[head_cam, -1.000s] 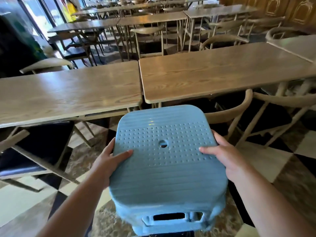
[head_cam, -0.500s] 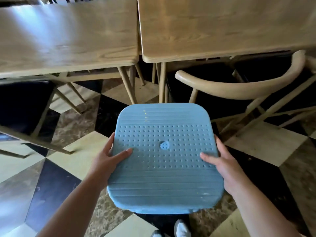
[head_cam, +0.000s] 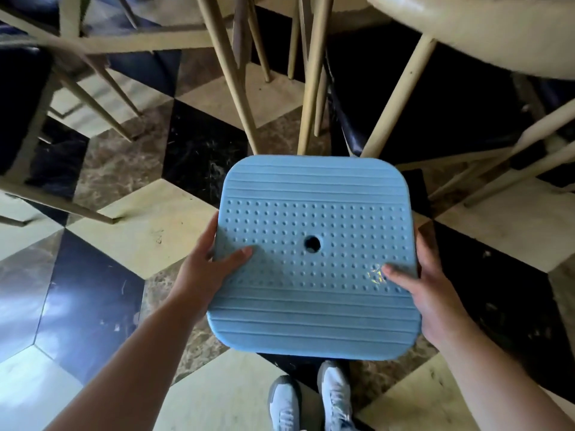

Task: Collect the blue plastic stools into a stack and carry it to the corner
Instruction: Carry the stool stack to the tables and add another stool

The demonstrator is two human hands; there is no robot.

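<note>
Centre of frame: blue stool, seat facing up – above the tiled floor
Left hand: grips its left edge, thumb on top
Right hand: grips its right edge – thumb on top
Bottom: shoes

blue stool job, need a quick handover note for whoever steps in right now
Left hand: grips the stool's left edge, thumb on the seat top.
Right hand: grips the right edge, thumb on top.
Stool: seen from straight above, seat level, over the checkered floor just ahead of the shoes, close to the chair legs. Whether it is lifted or more stools sit beneath cannot be told.
Done: stool in hand.
Left: collect any remaining stools, carry the stack to the corner; neither is in view.
</note>
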